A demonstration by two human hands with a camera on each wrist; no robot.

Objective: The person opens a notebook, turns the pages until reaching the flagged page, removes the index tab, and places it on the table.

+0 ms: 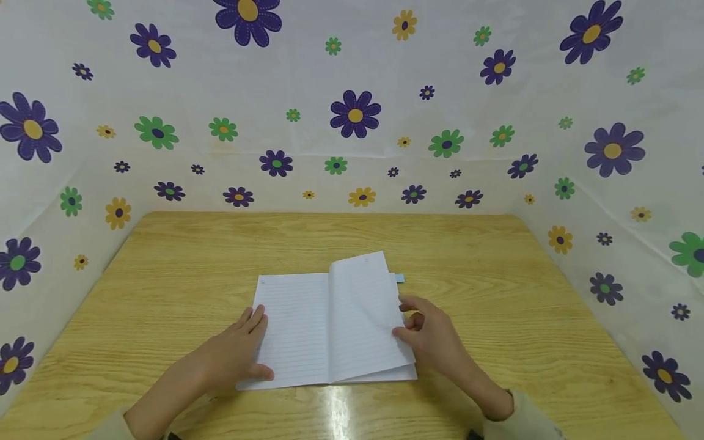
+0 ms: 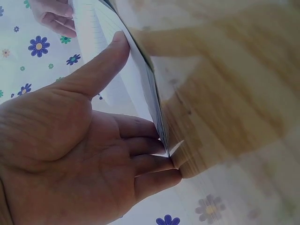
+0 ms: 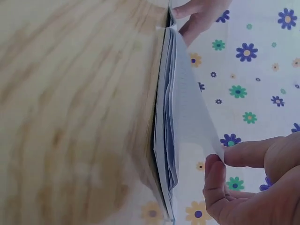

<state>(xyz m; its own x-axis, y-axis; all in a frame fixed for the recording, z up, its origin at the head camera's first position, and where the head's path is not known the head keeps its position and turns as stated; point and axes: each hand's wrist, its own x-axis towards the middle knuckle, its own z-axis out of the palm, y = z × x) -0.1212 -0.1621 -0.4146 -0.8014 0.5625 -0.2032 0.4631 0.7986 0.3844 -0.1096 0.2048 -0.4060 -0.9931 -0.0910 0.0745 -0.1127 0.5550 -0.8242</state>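
Note:
A lined notebook [image 1: 294,330] lies open on the wooden table, its left page flat. My left hand [image 1: 239,348] rests on the outer edge of that page, fingers and thumb spread apart. In the left wrist view the thumb of the left hand [image 2: 70,145] lies on the paper and the fingers reach along the notebook's edge. On the right, a single page [image 1: 365,318] is lifted and slants off the sheets below. My right hand [image 1: 434,333] pinches its outer edge; in the right wrist view the thumb and a finger of the right hand [image 3: 253,178] meet on the page [image 3: 197,108].
The wooden table [image 1: 467,256] runs back to a white sheet with printed flowers [image 1: 354,115], which also hangs on both sides. A small light-blue tab [image 1: 399,278] sticks out at the notebook's upper right edge.

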